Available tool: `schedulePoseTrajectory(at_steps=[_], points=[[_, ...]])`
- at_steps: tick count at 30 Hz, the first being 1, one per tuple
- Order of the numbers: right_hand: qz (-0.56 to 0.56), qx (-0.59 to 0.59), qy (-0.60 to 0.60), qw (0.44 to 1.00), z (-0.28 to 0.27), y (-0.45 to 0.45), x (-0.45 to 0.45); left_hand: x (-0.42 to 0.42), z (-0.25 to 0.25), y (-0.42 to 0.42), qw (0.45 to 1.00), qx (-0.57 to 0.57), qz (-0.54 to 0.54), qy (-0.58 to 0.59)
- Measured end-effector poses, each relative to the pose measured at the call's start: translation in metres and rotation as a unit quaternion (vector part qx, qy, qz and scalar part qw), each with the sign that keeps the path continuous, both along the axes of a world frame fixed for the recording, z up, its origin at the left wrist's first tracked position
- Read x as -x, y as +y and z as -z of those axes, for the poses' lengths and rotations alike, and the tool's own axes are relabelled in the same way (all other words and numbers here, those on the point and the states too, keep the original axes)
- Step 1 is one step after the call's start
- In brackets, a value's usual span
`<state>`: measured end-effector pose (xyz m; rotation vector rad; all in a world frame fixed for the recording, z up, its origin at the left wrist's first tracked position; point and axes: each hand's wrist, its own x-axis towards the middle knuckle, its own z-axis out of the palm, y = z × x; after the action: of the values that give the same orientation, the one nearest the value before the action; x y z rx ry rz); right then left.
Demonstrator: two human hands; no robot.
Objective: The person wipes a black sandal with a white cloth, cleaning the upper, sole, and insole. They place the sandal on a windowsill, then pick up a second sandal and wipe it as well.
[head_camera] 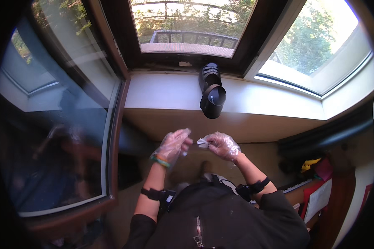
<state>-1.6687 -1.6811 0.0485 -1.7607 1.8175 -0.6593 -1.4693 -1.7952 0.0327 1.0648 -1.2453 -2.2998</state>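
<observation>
Both of my hands wear clear plastic gloves and hover in front of the windowsill. Between the thumb and fingers of my right hand [223, 145] is a small folded white piece [203, 143], possibly paper or cloth. My left hand [174, 143] is beside it, fingers somewhat apart, with no held thing visible. Beyond my hands, a black shoe [212, 104] with pale straps across its front lies on the white windowsill [162, 91]. Its toe points to the window, and its heel end reaches over the sill's front edge.
An open window sash [113, 149] with a brown frame swings in on my left. A closed window pane [311, 46] stands at the right. Below it runs a dark rounded object [339, 133]. Further down are a yellow item [310, 165] and a white cloth-like piece [319, 199].
</observation>
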Motion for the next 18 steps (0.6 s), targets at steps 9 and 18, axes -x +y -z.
schedulePoseTrajectory(at_steps=[9, 18], points=[[0.071, -0.050, 0.043, 0.995, -0.006, 0.040, -0.012, 0.087, -0.006, -0.047, 0.993, -0.059, -0.037, 0.099], [0.073, -0.036, 0.035, 0.996, 0.004, 0.029, 0.023, 0.128, -0.051, -0.087, 0.949, 0.252, -0.033, 0.186]])
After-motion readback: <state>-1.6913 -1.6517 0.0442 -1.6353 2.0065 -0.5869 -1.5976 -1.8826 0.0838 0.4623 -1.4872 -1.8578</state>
